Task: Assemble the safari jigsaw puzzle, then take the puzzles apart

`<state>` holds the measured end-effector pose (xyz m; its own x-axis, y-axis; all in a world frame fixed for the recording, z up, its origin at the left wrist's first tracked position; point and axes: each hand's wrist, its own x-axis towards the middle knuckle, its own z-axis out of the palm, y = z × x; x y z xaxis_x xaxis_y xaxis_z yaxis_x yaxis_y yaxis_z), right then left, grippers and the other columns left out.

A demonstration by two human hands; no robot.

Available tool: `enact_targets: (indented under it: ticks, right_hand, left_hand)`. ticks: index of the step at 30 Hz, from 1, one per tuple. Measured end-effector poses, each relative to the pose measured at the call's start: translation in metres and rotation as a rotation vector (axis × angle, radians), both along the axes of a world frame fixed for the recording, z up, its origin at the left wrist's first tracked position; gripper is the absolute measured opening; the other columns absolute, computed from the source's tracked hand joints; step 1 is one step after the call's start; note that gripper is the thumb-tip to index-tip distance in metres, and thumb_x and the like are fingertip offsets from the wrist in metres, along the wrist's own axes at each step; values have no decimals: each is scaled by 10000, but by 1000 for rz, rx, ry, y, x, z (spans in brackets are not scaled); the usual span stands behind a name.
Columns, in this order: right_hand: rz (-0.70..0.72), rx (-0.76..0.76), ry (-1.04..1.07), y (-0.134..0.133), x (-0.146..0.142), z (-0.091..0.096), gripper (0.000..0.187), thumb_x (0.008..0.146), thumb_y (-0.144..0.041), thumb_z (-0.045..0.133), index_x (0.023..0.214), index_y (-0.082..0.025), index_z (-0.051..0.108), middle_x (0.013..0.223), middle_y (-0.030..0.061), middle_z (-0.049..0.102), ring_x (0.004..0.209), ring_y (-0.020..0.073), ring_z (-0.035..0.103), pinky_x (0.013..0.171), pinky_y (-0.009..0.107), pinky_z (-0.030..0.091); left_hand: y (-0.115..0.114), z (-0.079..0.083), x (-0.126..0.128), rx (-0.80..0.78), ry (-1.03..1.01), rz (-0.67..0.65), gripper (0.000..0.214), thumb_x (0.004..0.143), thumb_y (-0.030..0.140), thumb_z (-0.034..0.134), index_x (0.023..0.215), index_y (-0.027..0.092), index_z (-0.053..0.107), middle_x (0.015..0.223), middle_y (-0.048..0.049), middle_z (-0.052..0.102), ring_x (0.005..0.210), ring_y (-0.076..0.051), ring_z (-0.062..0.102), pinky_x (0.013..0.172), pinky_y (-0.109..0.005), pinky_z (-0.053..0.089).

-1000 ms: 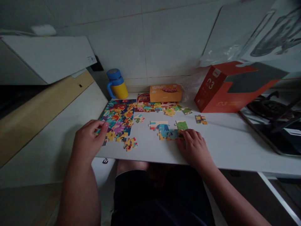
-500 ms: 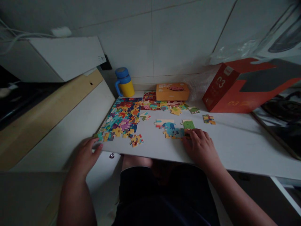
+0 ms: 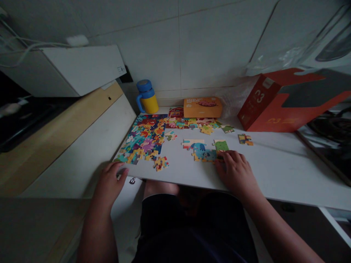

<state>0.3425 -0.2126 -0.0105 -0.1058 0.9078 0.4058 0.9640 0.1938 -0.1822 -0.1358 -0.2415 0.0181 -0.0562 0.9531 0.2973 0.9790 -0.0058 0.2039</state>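
My right hand [image 3: 237, 171] has its thumb and fingers on a dark brownish puzzle piece [image 3: 220, 154], at the right end of a small joined group of pieces with a blue elephant [image 3: 199, 149]. A green puzzle piece [image 3: 221, 145] lies just above those fingers. At the table's front left edge rests my left hand [image 3: 112, 179], thumb apart from the fingers and nothing seen in its grasp. Its fingertips are close to the lower left corner of a colourful puzzle [image 3: 146, 133], beside a green-blue piece [image 3: 122, 157]. A loose yellow piece [image 3: 161, 163] lies between the hands.
Behind the puzzles stand a blue-and-yellow bottle [image 3: 149, 98] and an orange puzzle box [image 3: 203, 107]. More pieces [image 3: 207, 129] lie before that box. A large red box [image 3: 270, 106] stands at right, near a single piece [image 3: 245, 139]. A white board [image 3: 87, 142] borders the left.
My left hand has drawn back slightly from the pieces at the puzzle's lower left corner, which now sit closer together. My right hand stays on its piece. The view has shifted slightly.
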Motion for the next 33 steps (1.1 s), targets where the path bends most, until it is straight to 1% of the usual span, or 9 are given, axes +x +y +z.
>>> enact_targets:
  ticks: [3, 9, 12, 15, 19, 24, 27, 30, 33]
  right_hand:
    - [-4, -10, 3, 0, 0, 0, 320, 1022, -344, 581, 1291, -189, 658, 1234, 163, 662, 1152, 348, 591, 949, 490, 516]
    - [-2, -2, -3, 0, 0, 0, 321, 1031, -345, 568, 1299, -187, 650, 1251, 158, 659, 1151, 345, 586, 956, 482, 508]
    - [2, 10, -1, -1, -1, 0, 320, 1033, -345, 560, 1297, -186, 644, 1240, 159, 664, 1130, 343, 588, 948, 481, 504]
    - [2, 12, 2, 0, -1, 0, 313, 1026, -325, 556, 1294, -189, 641, 1235, 156, 667, 1120, 338, 588, 945, 479, 503]
    - [2, 15, 9, 0, -1, 0, 315, 1021, -327, 555, 1296, -194, 632, 1240, 158, 666, 1121, 341, 589, 939, 489, 504]
    - [-6, -1, 12, -1, -2, 2, 294, 1028, -317, 547, 1281, -193, 630, 1245, 156, 663, 1133, 340, 588, 942, 484, 501]
    - [-15, -15, 8, -1, -3, 3, 288, 1034, -321, 549, 1277, -191, 632, 1258, 151, 660, 1149, 342, 585, 949, 483, 500]
    - [-20, -24, 0, -1, -3, 4, 291, 1040, -330, 550, 1281, -188, 632, 1260, 149, 662, 1142, 341, 586, 944, 479, 501]
    - [-27, -28, -5, -1, -3, 4, 292, 1045, -341, 551, 1277, -185, 636, 1257, 148, 664, 1142, 337, 584, 935, 472, 500]
  left_hand:
    - [-3, 0, 23, 28, 8, -20, 355, 1005, 474, 525, 1184, 202, 665, 1271, -156, 670, 1237, -340, 624, 1144, -523, 478]
    - [2, 2, 88, -15, -108, -222, 367, 1006, 436, 594, 1334, 277, 642, 1340, -108, 642, 1292, -306, 604, 1167, -475, 479]
    - [11, 1, 109, -67, -109, -282, 428, 989, 410, 621, 1388, 254, 623, 1373, -125, 631, 1333, -326, 587, 1181, -497, 469]
    - [18, -1, 121, -100, -82, -267, 399, 962, 392, 653, 1314, 203, 664, 1310, -162, 665, 1281, -359, 619, 1141, -526, 496]
    - [22, -4, 133, -102, -116, -242, 286, 937, 344, 681, 1188, 206, 692, 1214, -156, 713, 1195, -347, 663, 1085, -508, 522]
    - [23, 0, 149, -209, -181, -141, 194, 901, 342, 734, 1030, 213, 668, 956, -103, 743, 936, -302, 722, 856, -420, 561]
    - [25, 4, 159, -235, -200, -98, 246, 852, 385, 801, 933, 214, 643, 924, -102, 739, 888, -295, 715, 780, -391, 529]
    - [29, 4, 168, -256, -272, -132, 318, 793, 406, 864, 902, 216, 633, 912, -95, 733, 845, -276, 701, 723, -365, 501]
    - [34, 1, 177, -217, -356, -186, 343, 749, 373, 899, 879, 226, 618, 911, -73, 724, 822, -246, 681, 696, -338, 483]
